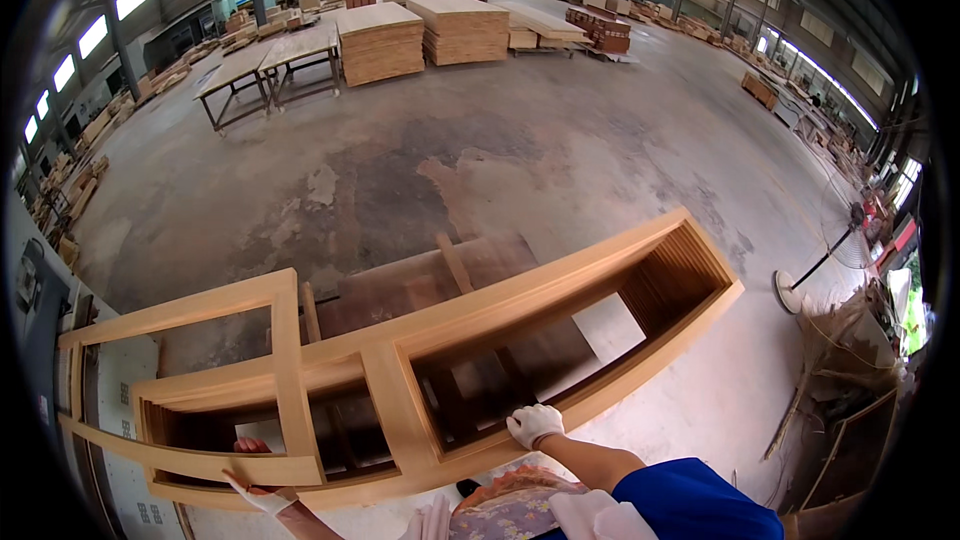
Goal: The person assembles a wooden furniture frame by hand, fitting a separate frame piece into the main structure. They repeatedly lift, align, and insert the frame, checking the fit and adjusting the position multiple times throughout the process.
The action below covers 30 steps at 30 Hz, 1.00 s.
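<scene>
Two hands | left (pixel 262 493), right (pixel 534 424) gripping one wooden cabinet frame (pixel 400 380) | two plywood stacks (pixel 380 42) behind

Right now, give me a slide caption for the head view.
Gloved right hand and left hand grip the near edge of a long wooden cabinet frame in a plywood workshop.
</scene>
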Each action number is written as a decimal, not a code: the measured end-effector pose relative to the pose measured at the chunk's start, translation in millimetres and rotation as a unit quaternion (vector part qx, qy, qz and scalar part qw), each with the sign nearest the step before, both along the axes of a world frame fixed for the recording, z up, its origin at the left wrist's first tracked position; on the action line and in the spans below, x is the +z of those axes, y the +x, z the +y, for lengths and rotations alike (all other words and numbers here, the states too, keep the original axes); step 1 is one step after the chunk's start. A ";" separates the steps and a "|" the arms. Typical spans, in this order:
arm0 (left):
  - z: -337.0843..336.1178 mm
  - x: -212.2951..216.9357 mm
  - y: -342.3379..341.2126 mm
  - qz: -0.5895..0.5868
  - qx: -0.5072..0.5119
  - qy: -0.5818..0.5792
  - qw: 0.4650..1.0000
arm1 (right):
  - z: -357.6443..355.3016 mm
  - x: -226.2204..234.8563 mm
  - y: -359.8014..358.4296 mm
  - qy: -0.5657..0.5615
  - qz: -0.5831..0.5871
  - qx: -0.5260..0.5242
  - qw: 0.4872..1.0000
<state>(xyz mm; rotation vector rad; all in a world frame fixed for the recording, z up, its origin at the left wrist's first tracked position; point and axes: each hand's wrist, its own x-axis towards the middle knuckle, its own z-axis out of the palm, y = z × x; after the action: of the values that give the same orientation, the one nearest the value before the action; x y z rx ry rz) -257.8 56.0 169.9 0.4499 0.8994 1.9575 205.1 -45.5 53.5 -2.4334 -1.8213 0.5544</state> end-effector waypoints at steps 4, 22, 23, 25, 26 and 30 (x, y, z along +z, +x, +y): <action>-1.7 -1.3 0.1 0.019 -0.045 0.007 0.999 | -1.8 -3.2 4.5 0.009 -0.014 0.000 1.000; -1.1 -13.7 50.4 -0.279 -0.021 0.064 0.958 | 1.1 -12.8 18.3 0.030 -0.032 -0.009 0.999; -0.2 -13.0 52.7 -0.278 -0.026 0.070 0.958 | 1.8 -8.2 15.0 0.027 -0.032 -0.017 0.999; -1.0 -14.3 56.2 -0.279 -0.021 0.066 0.958 | 1.7 -5.5 15.3 0.025 -0.031 -0.021 0.999; -2.3 -15.0 55.9 -0.276 -0.019 0.065 0.959 | 0.5 -6.4 13.5 0.025 -0.026 -0.017 0.999; 0.1 -15.0 54.0 -0.274 -0.021 0.062 0.960 | 1.3 -16.0 12.7 0.021 -0.009 0.001 1.000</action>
<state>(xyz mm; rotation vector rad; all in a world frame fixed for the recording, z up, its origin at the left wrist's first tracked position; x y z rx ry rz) -203.8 56.0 154.9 -0.0166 0.4105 1.9585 217.8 -44.2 37.5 -2.4171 -1.8232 0.4909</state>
